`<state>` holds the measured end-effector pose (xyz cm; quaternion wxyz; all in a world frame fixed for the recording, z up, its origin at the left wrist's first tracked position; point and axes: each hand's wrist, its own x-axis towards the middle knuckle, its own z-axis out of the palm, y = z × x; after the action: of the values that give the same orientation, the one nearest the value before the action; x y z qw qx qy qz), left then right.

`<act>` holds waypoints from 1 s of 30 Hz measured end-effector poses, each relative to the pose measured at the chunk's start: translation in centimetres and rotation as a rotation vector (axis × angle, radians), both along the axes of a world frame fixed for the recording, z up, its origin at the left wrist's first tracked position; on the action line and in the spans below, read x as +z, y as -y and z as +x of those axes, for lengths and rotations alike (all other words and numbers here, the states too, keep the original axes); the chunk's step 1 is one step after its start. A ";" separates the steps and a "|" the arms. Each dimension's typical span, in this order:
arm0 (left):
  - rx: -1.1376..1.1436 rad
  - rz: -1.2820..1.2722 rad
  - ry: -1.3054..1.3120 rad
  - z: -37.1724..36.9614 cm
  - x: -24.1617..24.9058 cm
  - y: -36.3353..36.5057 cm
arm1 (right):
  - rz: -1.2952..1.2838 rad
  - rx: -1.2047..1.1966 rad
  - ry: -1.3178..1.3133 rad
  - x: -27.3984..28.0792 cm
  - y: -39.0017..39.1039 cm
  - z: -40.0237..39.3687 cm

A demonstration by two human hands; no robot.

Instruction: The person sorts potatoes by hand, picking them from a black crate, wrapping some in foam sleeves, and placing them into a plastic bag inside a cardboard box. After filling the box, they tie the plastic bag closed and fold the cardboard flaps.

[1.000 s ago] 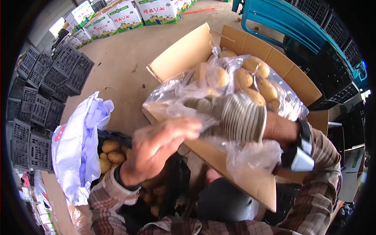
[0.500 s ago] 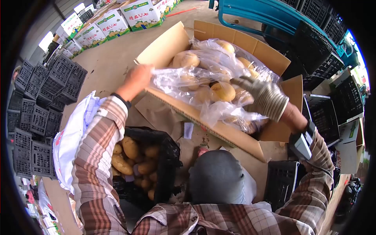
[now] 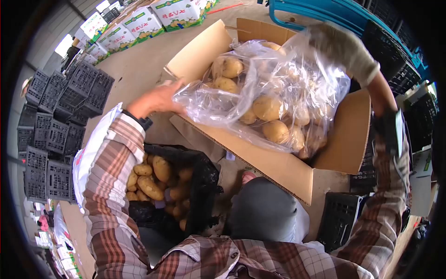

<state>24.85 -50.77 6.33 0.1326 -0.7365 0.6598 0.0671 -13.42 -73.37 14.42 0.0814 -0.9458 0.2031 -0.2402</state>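
Potatoes (image 3: 268, 108) lie under and inside a clear plastic bag (image 3: 320, 88) that lines an open cardboard box (image 3: 260, 156). My bare left hand (image 3: 160, 98) is at the box's left side, gripping the near-left edge of the bag. My right hand (image 3: 343, 50), in a grey-beige glove and blurred by motion, is at the far right of the box. Its fingers hold the bag's far edge, and the film stretches up to them. Below my left forearm, more potatoes (image 3: 151, 188) fill a container lined with a black plastic bag (image 3: 204, 181).
Black crates (image 3: 59, 179) are stacked at the left, and another crate (image 3: 338, 218) stands near my right knee. Printed white cartons (image 3: 143, 22) line the back left. A blue metal frame (image 3: 297, 22) stands behind the box. A white sack (image 3: 88, 153) lies beside my left arm.
My right hand has moved up and away to the box's far side, drawing the plastic across the potatoes. My left hand has dropped slightly and stays at the bag's left edge.
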 end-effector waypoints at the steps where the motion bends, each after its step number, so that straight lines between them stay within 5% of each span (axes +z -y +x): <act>1: 0.030 -0.034 -0.115 1.5 0.2 -0.7 | 0.313 -0.057 -0.103 0.1 -4.6 -0.1; 3: 0.075 -0.067 -0.224 2.4 0.4 -0.9 | 0.105 0.105 -0.262 -2.8 -6.9 -1.6; 5: 0.411 0.188 -0.460 1.5 1.6 0.2 | 0.200 0.035 -0.369 -4.0 -9.4 -1.8; 9: 0.022 -0.235 -0.100 3.8 -1.1 2.8 | 0.058 -0.089 -0.430 -6.7 -9.3 -2.5; 13: 0.041 -0.382 -0.006 3.9 -1.1 6.9 | -0.030 -0.236 -0.543 -6.9 -9.1 -2.3; 16: -0.163 -0.503 0.103 2.7 -2.0 10.0 | -0.153 -0.241 -0.413 -9.2 -8.4 -3.4; 19: -0.146 -0.305 -0.126 -1.1 -2.0 13.0 | -0.120 -0.393 -0.495 -8.8 -8.5 -3.8; 21: 0.007 -0.172 -0.555 -4.2 -1.6 12.5 | 0.019 -0.349 -0.532 -9.3 -6.6 -4.7; 23: 0.170 -0.075 -1.018 -7.3 0.7 8.9 | 0.386 -0.084 0.100 -7.4 -4.7 -5.6; 24: 0.148 -0.025 -1.092 -7.7 0.5 7.4 | 0.448 -0.254 0.189 -6.0 -4.7 -5.5; 25: 0.127 0.025 -1.165 -8.1 0.3 6.0 | 0.649 -0.161 0.480 -5.3 -5.6 -4.6; 27: 0.067 0.058 -0.994 -10.9 0.1 4.0 | 0.613 0.007 0.496 -3.3 -4.5 -4.2; 29: -0.418 -0.224 -0.760 -13.3 -1.9 3.3 | 0.738 0.104 0.629 -2.4 -4.6 -2.6; 30: -0.423 -0.228 -0.764 -14.5 -2.2 3.7 | 0.996 0.305 0.654 -2.2 -4.1 -1.7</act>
<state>10.40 -54.46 4.11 -0.1917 -0.5176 0.8008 0.2325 -15.13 -69.30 12.24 0.6050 -0.6898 0.1180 -0.3798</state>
